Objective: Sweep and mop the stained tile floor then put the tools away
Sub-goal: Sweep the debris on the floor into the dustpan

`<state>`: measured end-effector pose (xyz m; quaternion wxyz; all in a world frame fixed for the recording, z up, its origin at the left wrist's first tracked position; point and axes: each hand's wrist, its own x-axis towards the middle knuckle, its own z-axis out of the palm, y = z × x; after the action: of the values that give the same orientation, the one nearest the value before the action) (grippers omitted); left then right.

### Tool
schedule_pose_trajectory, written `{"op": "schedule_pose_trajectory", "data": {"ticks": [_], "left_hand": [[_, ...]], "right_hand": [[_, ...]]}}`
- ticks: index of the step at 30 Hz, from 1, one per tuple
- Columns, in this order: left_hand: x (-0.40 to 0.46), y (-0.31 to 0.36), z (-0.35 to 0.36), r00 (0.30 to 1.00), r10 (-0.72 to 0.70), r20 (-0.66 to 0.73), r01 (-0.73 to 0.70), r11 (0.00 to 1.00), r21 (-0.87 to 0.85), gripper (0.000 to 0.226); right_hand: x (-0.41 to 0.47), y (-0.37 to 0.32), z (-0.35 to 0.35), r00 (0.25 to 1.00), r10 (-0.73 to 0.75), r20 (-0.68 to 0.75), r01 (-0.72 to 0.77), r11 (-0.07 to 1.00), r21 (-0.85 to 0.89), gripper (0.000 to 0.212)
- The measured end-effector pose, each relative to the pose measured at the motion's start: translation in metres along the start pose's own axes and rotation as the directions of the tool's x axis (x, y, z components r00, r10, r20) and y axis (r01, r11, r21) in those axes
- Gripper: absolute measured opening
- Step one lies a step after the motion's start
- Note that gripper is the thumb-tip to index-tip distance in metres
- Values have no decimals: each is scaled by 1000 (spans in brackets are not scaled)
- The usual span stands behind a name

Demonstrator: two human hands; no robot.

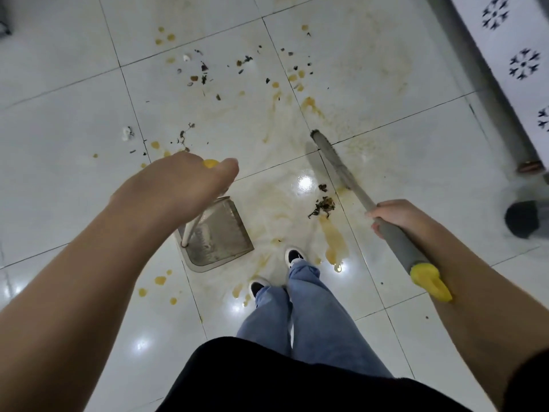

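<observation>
My left hand (181,185) grips the yellow-tipped top of the dustpan's upright handle. The grey dustpan (219,236) rests on the white tile floor (59,120) just ahead of my feet, its mouth facing right. My right hand (395,215) grips the grey broom handle (398,242), whose yellow end cap (430,281) lies against my forearm. The broom head (335,162) touches the floor to the right of the pan. A small pile of dark debris (323,205) lies beside the bristles. Orange-brown stains (332,236) and scattered crumbs (205,72) cover the tiles ahead.
A patterned white wall or cabinet face (523,63) runs along the right edge above a grey baseboard. A dark round object (523,218) sits on the floor at the far right. My shoes (294,257) stand on the wet stained tiles.
</observation>
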<state>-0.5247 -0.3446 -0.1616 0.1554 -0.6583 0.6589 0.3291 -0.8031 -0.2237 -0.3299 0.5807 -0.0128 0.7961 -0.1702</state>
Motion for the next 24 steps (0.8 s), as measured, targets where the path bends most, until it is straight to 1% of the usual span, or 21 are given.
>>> {"op": "schedule_pose_trajectory", "data": {"ticks": [2, 5, 6, 7, 9, 11, 12, 14, 16, 19, 22, 23, 24], "left_hand": [[0, 1, 2, 1000, -5, -12, 5, 1000, 4, 55], [0, 0, 4, 999, -4, -34, 4, 1000, 5, 56], [1, 1, 3, 999, -6, -42, 6, 1000, -1, 56], [2, 1, 3, 999, -13, -47, 12, 1000, -11, 56], [1, 2, 3, 999, -22, -45, 21, 1000, -21, 56], [1, 3, 3, 999, -20, -32, 19, 1000, -16, 55], [1, 4, 3, 999, -23, -26, 23, 1000, -18, 55], [2, 4, 0, 999, -43, -17, 42, 998, -39, 55], [4, 3, -4, 998, -57, -11, 56, 997, -53, 57], [9, 6, -9, 998, -59, -8, 59, 997, -47, 57], [12, 19, -8, 999, -48, 0, 48, 998, -43, 49], [13, 24, -6, 999, -43, 2, 43, 998, -39, 48], [14, 29, -3, 999, -40, 2, 40, 999, -31, 49]], "right_hand": [[22, 0, -1, 999, 33, -1, -33, 997, -63, 7], [44, 14, 1, 992, 122, 13, -116, 968, -224, 19], [48, 22, 3, 991, 132, 9, -126, 959, -253, 15], [49, 31, 5, 993, 120, -3, -117, 956, -270, 5], [44, 52, 1, 994, 106, -18, -106, 938, -331, 12], [33, 64, -11, 995, 93, 24, -77, 919, -386, 7], [25, 68, -19, 996, 76, 40, -52, 906, -419, 9], [11, 74, -33, 999, 23, 31, -7, 895, -445, 7], [-3, 76, -43, 999, -35, 20, 40, 888, -457, 14], [-21, 69, -47, 996, -76, 36, 84, 895, -437, 23], [-28, 53, -51, 994, -107, 2, 94, 864, -494, 45], [-29, 44, -51, 993, -115, 9, 104, 861, -498, 45], [-28, 36, -52, 992, -117, 40, 122, 873, -473, 38]]}}
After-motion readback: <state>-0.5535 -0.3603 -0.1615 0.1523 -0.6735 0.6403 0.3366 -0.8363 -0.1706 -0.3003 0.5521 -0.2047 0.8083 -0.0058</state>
